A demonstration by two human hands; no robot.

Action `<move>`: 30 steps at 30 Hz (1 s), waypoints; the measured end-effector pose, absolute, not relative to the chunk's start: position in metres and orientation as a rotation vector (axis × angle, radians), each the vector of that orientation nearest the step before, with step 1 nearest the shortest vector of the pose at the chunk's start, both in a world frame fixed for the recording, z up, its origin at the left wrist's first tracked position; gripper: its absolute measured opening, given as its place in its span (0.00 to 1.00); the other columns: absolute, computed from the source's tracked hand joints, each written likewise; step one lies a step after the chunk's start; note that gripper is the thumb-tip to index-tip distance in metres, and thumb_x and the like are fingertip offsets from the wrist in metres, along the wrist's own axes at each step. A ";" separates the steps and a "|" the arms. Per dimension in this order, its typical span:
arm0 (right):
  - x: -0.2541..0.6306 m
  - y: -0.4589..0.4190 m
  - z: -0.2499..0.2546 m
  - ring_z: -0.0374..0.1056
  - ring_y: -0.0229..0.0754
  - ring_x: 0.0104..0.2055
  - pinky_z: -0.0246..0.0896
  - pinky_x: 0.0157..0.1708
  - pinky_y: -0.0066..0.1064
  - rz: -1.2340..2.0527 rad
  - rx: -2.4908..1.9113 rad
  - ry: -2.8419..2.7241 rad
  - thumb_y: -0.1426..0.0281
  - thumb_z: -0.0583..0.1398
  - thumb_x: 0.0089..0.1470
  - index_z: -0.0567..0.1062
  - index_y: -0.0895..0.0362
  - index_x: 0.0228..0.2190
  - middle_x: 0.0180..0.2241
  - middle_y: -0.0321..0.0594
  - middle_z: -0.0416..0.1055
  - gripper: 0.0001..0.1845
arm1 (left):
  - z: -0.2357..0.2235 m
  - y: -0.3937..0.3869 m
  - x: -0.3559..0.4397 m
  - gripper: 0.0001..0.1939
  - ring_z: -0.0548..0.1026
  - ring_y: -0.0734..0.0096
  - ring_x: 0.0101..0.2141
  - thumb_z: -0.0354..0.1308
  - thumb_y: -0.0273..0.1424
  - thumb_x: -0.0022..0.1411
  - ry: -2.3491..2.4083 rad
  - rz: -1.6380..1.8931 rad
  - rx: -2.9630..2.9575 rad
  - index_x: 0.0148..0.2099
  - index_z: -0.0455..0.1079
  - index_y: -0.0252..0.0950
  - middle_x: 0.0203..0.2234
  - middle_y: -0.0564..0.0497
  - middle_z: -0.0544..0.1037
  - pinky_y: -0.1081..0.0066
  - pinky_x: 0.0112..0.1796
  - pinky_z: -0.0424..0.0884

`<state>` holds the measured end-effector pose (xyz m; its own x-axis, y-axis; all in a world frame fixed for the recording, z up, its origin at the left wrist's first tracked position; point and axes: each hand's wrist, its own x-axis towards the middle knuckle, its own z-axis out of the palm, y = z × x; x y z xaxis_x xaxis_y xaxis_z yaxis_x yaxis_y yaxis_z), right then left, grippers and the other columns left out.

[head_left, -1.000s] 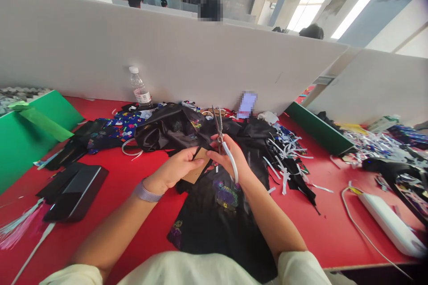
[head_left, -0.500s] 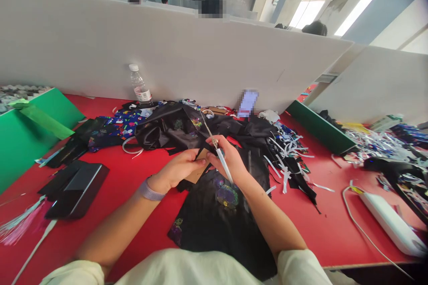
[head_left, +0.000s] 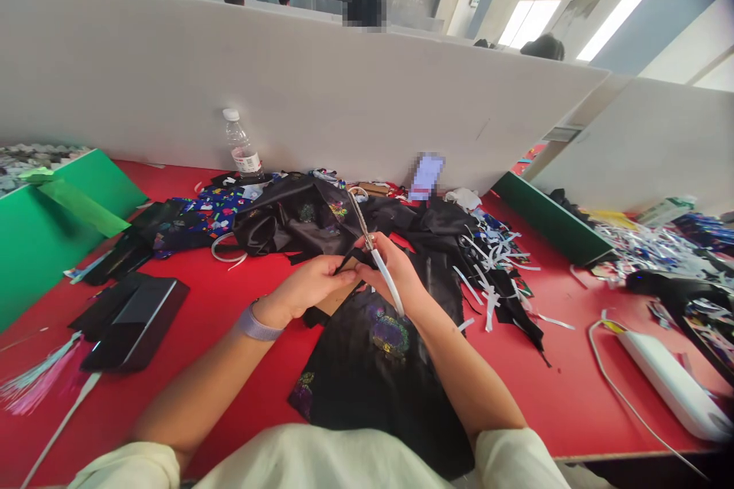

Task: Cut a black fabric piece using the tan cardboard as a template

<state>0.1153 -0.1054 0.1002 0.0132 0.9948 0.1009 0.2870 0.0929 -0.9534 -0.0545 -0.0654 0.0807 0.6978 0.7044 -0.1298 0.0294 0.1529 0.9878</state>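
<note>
My left hand (head_left: 306, 286) is closed on a piece of brown cardboard (head_left: 337, 301), its thumb pressing at the upper edge where black fabric laps over. Scissors (head_left: 388, 284) with white handles rest in my right hand (head_left: 397, 266), blades pointing up and away from me. The fingertips of that hand also meet the cardboard and fabric edge beside my left thumb. Below both hands spreads a black cloth (head_left: 395, 405) with purple, green and gold sparkling patterns. Part of the cardboard is hidden by the fingers and cloth.
Crumpled black fabric (head_left: 280, 218) lies behind my hands, with white strips and scraps (head_left: 493, 248) to the right. A bottle (head_left: 245, 149) and a phone (head_left: 426, 177) stand by the partition (head_left: 287, 76). A black device (head_left: 138, 325) sits left, a white power strip (head_left: 670, 382) right.
The scissors have turned in my right hand, and their blades now point a little more to the right. Black fabric now covers more of the cardboard's upper edge.
</note>
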 end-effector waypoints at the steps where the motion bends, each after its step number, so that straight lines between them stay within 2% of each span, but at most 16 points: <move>1: 0.115 -0.105 0.100 0.61 0.35 0.25 0.65 0.24 0.27 0.962 -1.360 -1.443 0.73 0.59 0.43 0.69 0.52 0.38 0.27 0.30 0.64 0.16 | 0.080 -0.065 -0.054 0.10 0.75 0.65 0.35 0.62 0.38 0.58 0.686 0.546 1.351 0.37 0.76 0.37 0.33 0.51 0.80 0.72 0.36 0.66; 7: 0.113 -0.108 0.104 0.61 0.37 0.25 0.64 0.23 0.27 1.001 -1.372 -1.417 0.72 0.59 0.42 0.70 0.51 0.37 0.27 0.30 0.64 0.16 | 0.078 -0.067 -0.053 0.10 0.77 0.62 0.36 0.63 0.37 0.57 0.681 0.548 1.306 0.38 0.77 0.36 0.33 0.49 0.81 0.69 0.37 0.70; 13: 0.115 -0.109 0.104 0.61 0.37 0.26 0.61 0.26 0.27 0.934 -1.383 -1.499 0.72 0.60 0.44 0.71 0.52 0.38 0.26 0.30 0.65 0.15 | 0.083 -0.068 -0.055 0.07 0.78 0.59 0.34 0.67 0.35 0.52 0.662 0.564 1.242 0.33 0.77 0.39 0.27 0.51 0.81 0.69 0.34 0.72; 18: 0.137 -0.105 0.104 0.66 0.40 0.30 0.61 0.32 0.30 0.817 -1.319 -1.652 0.63 0.63 0.51 0.71 0.52 0.41 0.31 0.34 0.70 0.15 | 0.098 -0.061 -0.063 0.11 0.80 0.61 0.33 0.65 0.36 0.55 0.677 0.544 1.197 0.40 0.78 0.38 0.31 0.48 0.82 0.69 0.34 0.73; 21: 0.154 -0.103 0.107 0.66 0.41 0.29 0.60 0.31 0.32 0.842 -1.338 -1.741 0.57 0.63 0.53 0.72 0.53 0.42 0.30 0.36 0.71 0.17 | 0.107 -0.053 -0.073 0.14 0.80 0.60 0.33 0.67 0.38 0.53 0.745 0.607 1.170 0.40 0.78 0.36 0.33 0.45 0.83 0.67 0.35 0.74; 26: 0.169 -0.102 0.107 0.64 0.41 0.26 0.56 0.28 0.30 0.857 -1.390 -1.986 0.54 0.63 0.53 0.74 0.55 0.38 0.27 0.37 0.71 0.18 | 0.114 -0.044 -0.086 0.14 0.80 0.60 0.34 0.67 0.38 0.53 0.766 0.689 1.159 0.38 0.78 0.35 0.35 0.44 0.83 0.68 0.34 0.74; 30: 0.168 -0.104 0.106 0.63 0.40 0.27 0.55 0.27 0.29 0.851 -1.398 -2.103 0.50 0.61 0.54 0.73 0.56 0.37 0.28 0.38 0.71 0.21 | 0.114 -0.042 -0.089 0.14 0.80 0.61 0.33 0.67 0.39 0.53 0.743 0.706 1.165 0.38 0.78 0.34 0.34 0.44 0.83 0.68 0.34 0.74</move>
